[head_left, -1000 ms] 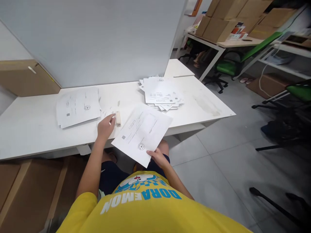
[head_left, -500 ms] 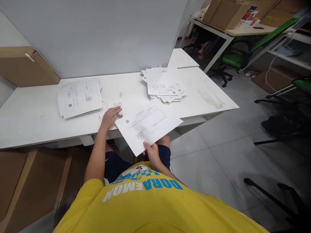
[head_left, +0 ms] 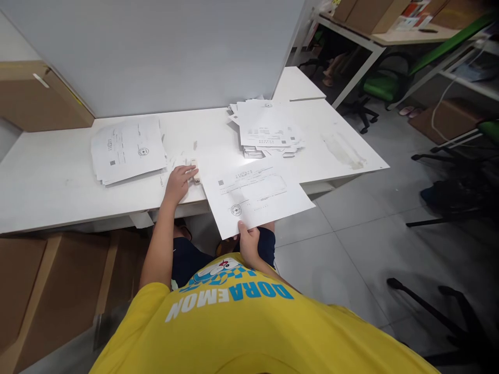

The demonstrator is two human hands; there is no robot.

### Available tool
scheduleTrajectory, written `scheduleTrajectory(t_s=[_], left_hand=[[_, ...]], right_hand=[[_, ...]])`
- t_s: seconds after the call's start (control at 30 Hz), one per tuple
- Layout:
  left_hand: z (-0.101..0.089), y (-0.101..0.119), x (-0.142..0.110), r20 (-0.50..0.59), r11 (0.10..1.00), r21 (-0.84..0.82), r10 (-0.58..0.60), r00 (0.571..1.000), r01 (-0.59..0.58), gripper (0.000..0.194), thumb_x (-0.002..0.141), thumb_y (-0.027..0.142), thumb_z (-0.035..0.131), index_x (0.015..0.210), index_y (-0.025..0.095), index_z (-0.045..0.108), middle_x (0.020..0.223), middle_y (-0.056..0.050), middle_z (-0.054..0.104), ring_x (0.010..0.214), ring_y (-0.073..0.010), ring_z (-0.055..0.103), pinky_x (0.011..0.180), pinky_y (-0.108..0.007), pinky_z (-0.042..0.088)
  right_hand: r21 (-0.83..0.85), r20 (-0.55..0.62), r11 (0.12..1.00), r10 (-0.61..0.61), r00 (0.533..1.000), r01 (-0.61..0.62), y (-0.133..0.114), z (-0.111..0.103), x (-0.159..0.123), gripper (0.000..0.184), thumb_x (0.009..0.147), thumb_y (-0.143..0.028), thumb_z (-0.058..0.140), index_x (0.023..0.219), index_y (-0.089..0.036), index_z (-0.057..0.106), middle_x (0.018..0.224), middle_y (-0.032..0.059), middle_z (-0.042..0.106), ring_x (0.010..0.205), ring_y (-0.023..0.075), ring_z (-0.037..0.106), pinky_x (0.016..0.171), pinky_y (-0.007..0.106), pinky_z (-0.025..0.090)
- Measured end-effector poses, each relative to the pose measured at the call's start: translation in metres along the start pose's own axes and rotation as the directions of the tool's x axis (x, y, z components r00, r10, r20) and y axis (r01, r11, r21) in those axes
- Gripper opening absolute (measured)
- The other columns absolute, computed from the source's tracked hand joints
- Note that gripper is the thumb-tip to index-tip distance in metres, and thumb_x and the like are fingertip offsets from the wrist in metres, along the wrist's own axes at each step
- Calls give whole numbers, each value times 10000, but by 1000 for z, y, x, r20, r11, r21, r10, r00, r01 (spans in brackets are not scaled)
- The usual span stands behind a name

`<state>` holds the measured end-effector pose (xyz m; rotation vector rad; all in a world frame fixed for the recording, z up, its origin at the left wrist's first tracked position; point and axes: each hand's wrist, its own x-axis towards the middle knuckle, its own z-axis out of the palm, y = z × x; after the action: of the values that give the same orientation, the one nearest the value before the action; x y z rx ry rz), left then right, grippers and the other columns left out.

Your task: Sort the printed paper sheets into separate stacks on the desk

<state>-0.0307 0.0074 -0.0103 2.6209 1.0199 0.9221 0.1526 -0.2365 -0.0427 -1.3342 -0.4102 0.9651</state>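
My left hand [head_left: 181,182] rests at the desk's front edge, its fingers closed over a small cream-coloured stapler [head_left: 195,176]. The hand hides part of the stapler. My right hand [head_left: 248,240] pinches the near edge of a printed sheet of paper [head_left: 261,200], thumb on top. This sheet bears a round stamp and a small square code. It is held over the desk edge and my lap, its left corner close beside the stapler. Left of my left hand lies a fairly neat stack of printed sheets [head_left: 128,150]. Behind the held sheet is a looser, fanned pile of papers [head_left: 265,124].
The white desk [head_left: 58,182] meets a tall grey partition [head_left: 175,57] at the back. A cardboard box [head_left: 42,98] stands at the left end, with more cardboard [head_left: 74,280] below. Green chairs [head_left: 384,85] and another table [head_left: 401,37] are to the right.
My right hand has shifted the held sheet to the right and turned it slightly clockwise, so its left corner sits beside the stapler. My left hand stays on the stapler. The view has tilted slightly.
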Motion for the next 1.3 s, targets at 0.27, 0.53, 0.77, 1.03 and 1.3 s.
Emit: scheduleTrajectory(t_s=[0.27,0.53,0.77,1.03,1.3], left_hand=[[-1,4,-1,22,1000,-4,-16,1000,16,580,806,4,395,1237,269,679,1339,-30,647,1208,-248,536,1061,-481,453],[0,6,-1,9,999,-24,-34,999,34,535,852,37,389,1226,280,685,1328,-28,653,1201,-238,546,1054,-480,459],[-1,9,-1,28,997,-24,-77,997,77,495,890,84,396,1240,291,677,1344,-24,646,1218,-247,541,1060,-496,458],[0,10,-2,44,997,-13,-73,996,73,519,876,64,390,1261,279,662,1365,-17,632,1227,-242,538,1051,-484,464],[3,17,-1,95,996,71,-53,994,47,573,839,32,370,1302,237,639,1403,-58,602,1251,-262,552,1025,-485,472]], right_hand=[[-24,45,999,42,998,-41,4,3,6,341,724,-503,680,659,-197,543,447,-43,514,392,108,466,400,240,382],[-170,93,985,35,995,-19,-3,3,4,422,778,-508,608,505,-199,522,394,1,524,383,121,492,417,240,387],[-239,121,971,53,991,-23,-19,4,-5,424,790,-504,580,505,-191,563,402,20,545,407,138,514,453,256,434],[-215,110,976,45,993,-21,-17,12,-1,395,791,-500,584,544,-193,566,410,4,528,424,144,507,503,282,465],[-190,44,981,50,998,-41,-16,14,-3,353,781,-495,605,613,-184,599,444,7,550,449,160,524,481,291,467]])
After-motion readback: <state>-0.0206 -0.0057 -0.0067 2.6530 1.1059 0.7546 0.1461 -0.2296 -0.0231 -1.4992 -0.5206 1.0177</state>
